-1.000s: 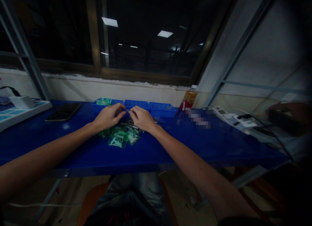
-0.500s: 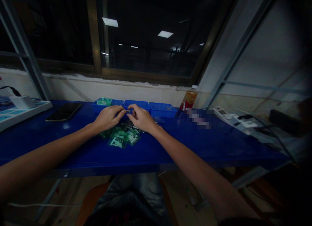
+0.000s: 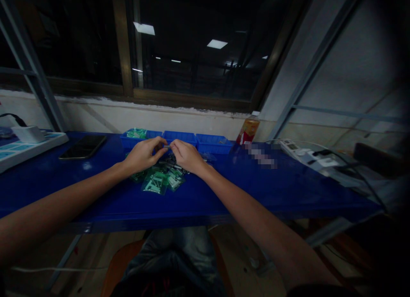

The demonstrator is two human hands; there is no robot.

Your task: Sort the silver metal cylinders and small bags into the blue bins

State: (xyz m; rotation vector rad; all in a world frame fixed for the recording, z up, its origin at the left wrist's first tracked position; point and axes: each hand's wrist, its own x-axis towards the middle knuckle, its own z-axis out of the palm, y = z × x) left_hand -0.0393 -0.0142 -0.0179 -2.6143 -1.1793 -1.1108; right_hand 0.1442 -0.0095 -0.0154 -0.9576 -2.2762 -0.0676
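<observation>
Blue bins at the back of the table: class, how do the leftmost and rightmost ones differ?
The leftmost bin shows green packets at its top; the rightmost bin shows none. The left hand partly hides the leftmost bin, while the rightmost bin shows nearly whole. Both are blue and stand by the wall.

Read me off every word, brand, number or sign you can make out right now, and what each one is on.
None can be read.
Red label on the bottle: too small and blurred.
Reddish marks on the dark clothing: too faint.
Pixelated patch on the table: nothing legible.
Green packets: no legible print.
</observation>
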